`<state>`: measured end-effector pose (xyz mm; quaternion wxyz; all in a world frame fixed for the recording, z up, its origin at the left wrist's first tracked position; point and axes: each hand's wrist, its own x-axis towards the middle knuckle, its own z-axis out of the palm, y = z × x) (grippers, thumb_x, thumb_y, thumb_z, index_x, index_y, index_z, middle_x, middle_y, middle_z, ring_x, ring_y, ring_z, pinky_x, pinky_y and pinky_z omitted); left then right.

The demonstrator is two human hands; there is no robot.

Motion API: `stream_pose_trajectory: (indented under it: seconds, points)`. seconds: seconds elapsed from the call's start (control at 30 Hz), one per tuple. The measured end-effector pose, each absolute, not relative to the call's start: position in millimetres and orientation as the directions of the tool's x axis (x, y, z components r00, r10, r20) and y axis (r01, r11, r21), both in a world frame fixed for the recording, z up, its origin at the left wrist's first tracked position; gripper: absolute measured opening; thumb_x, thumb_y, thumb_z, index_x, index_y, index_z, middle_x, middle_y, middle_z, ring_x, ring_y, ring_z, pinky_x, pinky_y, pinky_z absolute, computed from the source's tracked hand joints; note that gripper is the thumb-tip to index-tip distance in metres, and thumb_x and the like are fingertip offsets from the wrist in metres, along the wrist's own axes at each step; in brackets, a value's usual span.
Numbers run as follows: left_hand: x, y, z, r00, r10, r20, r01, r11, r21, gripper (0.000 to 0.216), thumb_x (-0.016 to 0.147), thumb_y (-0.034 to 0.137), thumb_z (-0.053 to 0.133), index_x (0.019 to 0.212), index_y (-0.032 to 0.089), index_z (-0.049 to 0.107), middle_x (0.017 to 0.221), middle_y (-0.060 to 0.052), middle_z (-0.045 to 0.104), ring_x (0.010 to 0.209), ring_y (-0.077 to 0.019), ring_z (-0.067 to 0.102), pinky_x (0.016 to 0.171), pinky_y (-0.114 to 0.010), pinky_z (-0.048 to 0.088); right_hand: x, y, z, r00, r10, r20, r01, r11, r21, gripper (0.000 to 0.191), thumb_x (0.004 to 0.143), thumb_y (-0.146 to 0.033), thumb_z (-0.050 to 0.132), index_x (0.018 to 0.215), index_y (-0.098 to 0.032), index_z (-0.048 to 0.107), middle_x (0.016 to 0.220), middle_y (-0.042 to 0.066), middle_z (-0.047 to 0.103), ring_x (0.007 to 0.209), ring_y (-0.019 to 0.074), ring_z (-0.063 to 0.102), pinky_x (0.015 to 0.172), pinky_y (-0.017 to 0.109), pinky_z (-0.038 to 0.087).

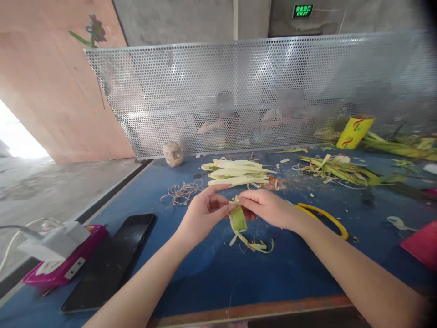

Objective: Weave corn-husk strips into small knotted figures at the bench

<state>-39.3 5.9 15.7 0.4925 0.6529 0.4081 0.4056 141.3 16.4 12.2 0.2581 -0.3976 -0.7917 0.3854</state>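
Observation:
My left hand (204,210) and my right hand (265,206) meet over the middle of the blue table (191,278). Both pinch a short green leaf strip (238,217), folded between the fingertips. Thin pale trimmings (254,245) hang and curl below the strip onto the table. A pile of pale cut leaf strips (235,173) lies just beyond my hands.
A black phone (114,259) and a pink power strip with a white plug (59,257) lie at the left. Tangled twine (180,192), a yellow-handled tool (324,216), leaf scraps (341,171), a yellow roll (355,132) and a perforated metal screen (259,91) lie beyond. People sit behind the screen.

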Motion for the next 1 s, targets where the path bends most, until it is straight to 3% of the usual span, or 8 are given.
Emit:
stream_pose_trajectory:
  seconds: [0.2, 0.47, 0.67, 0.87, 1.0]
  points:
    - [-39.2, 6.0, 17.2, 0.333, 0.938, 0.093, 0.209, -0.169, 0.963, 0.022, 0.076, 0.027, 0.059, 0.093, 0.014, 0.063, 0.08, -0.004, 0.069, 0.071, -0.0118, 0.062, 0.063, -0.021, 0.05, 141.8, 16.9, 12.0, -0.559, 0.821, 0.116, 0.402, 0.39, -0.829, 0.036, 0.091, -0.037, 0.033, 0.067, -0.017, 0.051, 0.062, 0.0, 0.055, 0.058, 0.0112, 0.05, 0.058, 0.024, 0.04]
    - [-40.4, 7.4, 17.3, 0.324, 0.943, 0.079, 0.207, -0.153, 0.966, 0.021, 0.075, 0.028, 0.06, 0.088, 0.012, 0.065, 0.075, -0.004, 0.068, 0.069, -0.0135, 0.063, 0.065, -0.026, 0.053, 141.4, 17.0, 10.9, -0.511, 0.848, 0.137, 0.506, 0.426, -0.75, 0.026, 0.086, -0.04, 0.043, 0.08, -0.019, 0.056, 0.063, -0.002, 0.053, 0.054, 0.0098, 0.045, 0.051, 0.022, 0.033]
    - [-41.6, 7.5, 16.1, 0.329, 0.94, 0.086, 0.244, -0.173, 0.954, 0.019, 0.077, 0.029, 0.058, 0.083, 0.013, 0.065, 0.07, -0.002, 0.065, 0.064, -0.0112, 0.06, 0.063, -0.023, 0.051, 141.5, 17.3, 10.6, -0.485, 0.853, 0.194, 0.538, 0.466, -0.703, 0.033, 0.089, -0.037, 0.037, 0.067, -0.017, 0.052, 0.054, -0.004, 0.045, 0.051, 0.0091, 0.042, 0.049, 0.022, 0.031]
    - [-39.7, 8.8, 15.7, 0.319, 0.941, 0.114, 0.297, -0.213, 0.931, 0.018, 0.078, 0.029, 0.056, 0.08, 0.013, 0.064, 0.066, -0.001, 0.062, 0.063, -0.0111, 0.057, 0.061, -0.022, 0.05, 141.1, 19.4, 8.6, -0.467, 0.869, 0.165, 0.449, 0.394, -0.802, 0.019, 0.085, -0.034, 0.045, 0.077, -0.019, 0.054, 0.065, -0.002, 0.053, 0.056, 0.0101, 0.047, 0.051, 0.022, 0.036]
    - [-39.6, 8.1, 15.9, 0.319, 0.933, 0.167, 0.353, -0.28, 0.893, 0.018, 0.079, 0.028, 0.054, 0.079, 0.014, 0.064, 0.065, 0.0, 0.061, 0.061, -0.0096, 0.055, 0.058, -0.02, 0.047, 140.8, 20.4, 8.3, -0.509, 0.852, 0.12, 0.36, 0.338, -0.87, 0.025, 0.087, -0.035, 0.042, 0.074, -0.018, 0.054, 0.065, -0.001, 0.056, 0.055, 0.0098, 0.049, 0.053, 0.023, 0.039]
